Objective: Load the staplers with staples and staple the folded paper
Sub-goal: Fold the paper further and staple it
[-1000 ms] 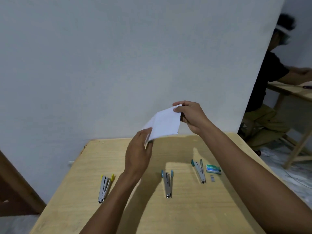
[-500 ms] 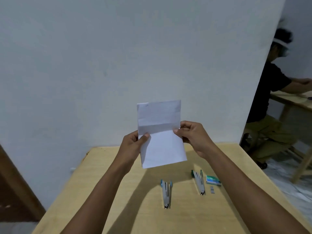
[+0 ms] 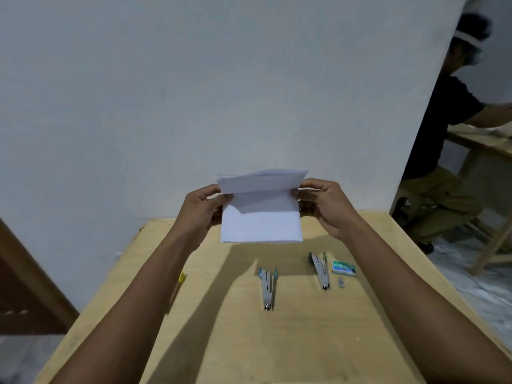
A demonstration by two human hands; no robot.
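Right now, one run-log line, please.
paper: midair, top flap bent | left hand, right hand: pinching its sides | staplers: on table

The yellow stapler (image 3: pixel 181 277) lies mostly hidden behind the left forearm (image 3: pixel 155 286).

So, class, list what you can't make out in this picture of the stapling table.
Yellow stapler: head view, the left forearm hides all but its tip.
Staple box label: head view, too small to read.
Middle stapler and right stapler: loaded or not, too small to tell.
Paper: its far face is turned away.
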